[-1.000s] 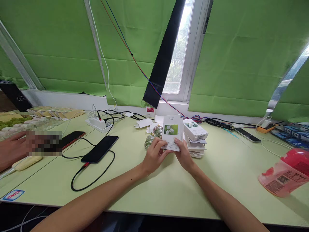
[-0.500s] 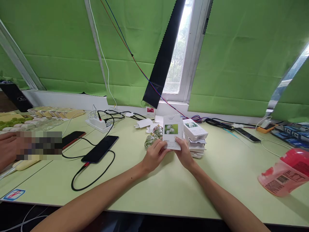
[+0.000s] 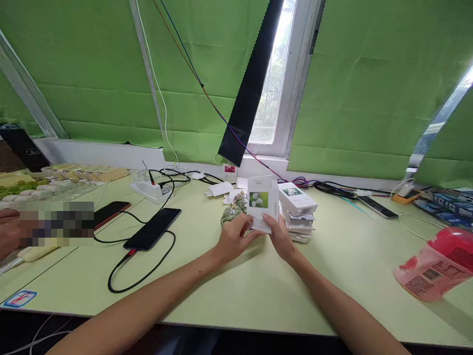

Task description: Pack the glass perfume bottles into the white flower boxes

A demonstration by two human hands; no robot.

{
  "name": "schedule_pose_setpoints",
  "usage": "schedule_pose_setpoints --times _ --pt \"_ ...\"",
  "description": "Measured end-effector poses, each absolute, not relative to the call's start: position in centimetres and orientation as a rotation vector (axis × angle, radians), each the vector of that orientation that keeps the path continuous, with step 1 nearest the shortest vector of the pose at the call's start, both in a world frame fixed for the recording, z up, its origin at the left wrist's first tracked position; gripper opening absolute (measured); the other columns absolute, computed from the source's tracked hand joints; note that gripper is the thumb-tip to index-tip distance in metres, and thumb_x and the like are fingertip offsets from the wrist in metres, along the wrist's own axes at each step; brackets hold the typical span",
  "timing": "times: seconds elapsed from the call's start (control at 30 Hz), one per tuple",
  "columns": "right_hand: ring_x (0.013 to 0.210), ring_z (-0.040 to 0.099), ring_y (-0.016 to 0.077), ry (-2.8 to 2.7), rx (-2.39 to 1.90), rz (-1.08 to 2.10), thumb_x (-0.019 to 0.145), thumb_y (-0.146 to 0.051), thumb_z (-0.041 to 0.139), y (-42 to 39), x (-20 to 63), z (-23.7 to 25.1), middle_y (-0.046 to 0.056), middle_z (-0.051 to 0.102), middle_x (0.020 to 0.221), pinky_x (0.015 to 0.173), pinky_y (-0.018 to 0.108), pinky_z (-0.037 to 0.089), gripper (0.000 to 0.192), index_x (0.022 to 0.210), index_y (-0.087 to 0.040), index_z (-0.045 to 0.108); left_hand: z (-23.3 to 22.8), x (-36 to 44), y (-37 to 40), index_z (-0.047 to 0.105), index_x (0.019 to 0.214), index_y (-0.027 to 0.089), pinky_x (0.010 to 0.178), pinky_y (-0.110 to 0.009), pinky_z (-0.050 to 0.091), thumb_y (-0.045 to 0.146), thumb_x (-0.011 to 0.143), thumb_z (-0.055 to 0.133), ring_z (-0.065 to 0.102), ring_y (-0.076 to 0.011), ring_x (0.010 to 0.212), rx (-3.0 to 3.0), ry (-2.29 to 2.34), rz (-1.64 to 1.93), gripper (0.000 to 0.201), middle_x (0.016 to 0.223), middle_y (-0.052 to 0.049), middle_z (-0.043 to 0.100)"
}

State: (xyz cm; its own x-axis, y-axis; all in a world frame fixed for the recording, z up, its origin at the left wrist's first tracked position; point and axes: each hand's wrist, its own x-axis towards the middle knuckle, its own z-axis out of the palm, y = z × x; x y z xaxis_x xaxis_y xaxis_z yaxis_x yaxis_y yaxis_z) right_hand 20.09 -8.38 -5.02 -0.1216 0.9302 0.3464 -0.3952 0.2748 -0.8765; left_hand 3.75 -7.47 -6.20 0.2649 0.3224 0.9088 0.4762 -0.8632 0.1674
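Between my two hands stands a small white cardboard box (image 3: 257, 199) printed with white flowers, its printed side facing me. The fingers of my left hand (image 3: 233, 235) close on its lower left corner, with the thumb along the bottom. My right hand (image 3: 281, 237) grips the lower right side, thumb across the front. Just behind my left hand are two round ornaments (image 3: 229, 213) with green inside and gold-coloured tops, partly hidden. A stack of similar boxes (image 3: 298, 198) rises to the right of the held one; its top box lies with the flower picture up.
Left on the table are a black phone (image 3: 153, 229) with a looping cable, another phone (image 3: 111, 213) and a white power strip (image 3: 150, 190). A person's hand (image 3: 9, 231) shows at far left. White cardboard pieces (image 3: 220, 189) lie behind. A pink container (image 3: 434, 266) stands at right.
The held box has turned slightly, so more of its right side shows. My right thumb has shifted a little left and up on its front; my left fingers have moved slightly.
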Motion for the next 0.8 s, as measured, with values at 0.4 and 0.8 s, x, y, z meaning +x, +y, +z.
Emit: schedule_pose_setpoints --times 0.4,0.8 --pt "0.097 0.065 0.0242 -1.715 -0.737 0.800 0.086 -0.043 0.073 -9.1 19.8 -4.9 0.008 0.067 0.113 0.084 0.039 0.058 0.062 0.139 -0.021 0.049 -5.5 3.6 -8.1 0.055 0.100 0.021 0.057 -0.025 0.046 0.024 0.106 0.040 0.055 -0.0126 0.061 -2.391 -0.775 -1.860 0.016 0.078 0.000 0.061" --pt "0.130 0.056 0.0305 -1.833 -0.737 0.661 0.079 -0.029 0.077 -8.9 19.0 -5.4 0.017 0.053 0.145 0.110 0.051 0.051 0.097 0.159 -0.021 0.023 -6.0 3.4 -7.3 0.048 0.128 0.022 0.052 -0.020 0.045 0.035 0.101 0.051 0.054 -0.0125 0.073 -2.347 -0.639 -1.988 0.030 0.105 -0.006 0.055"
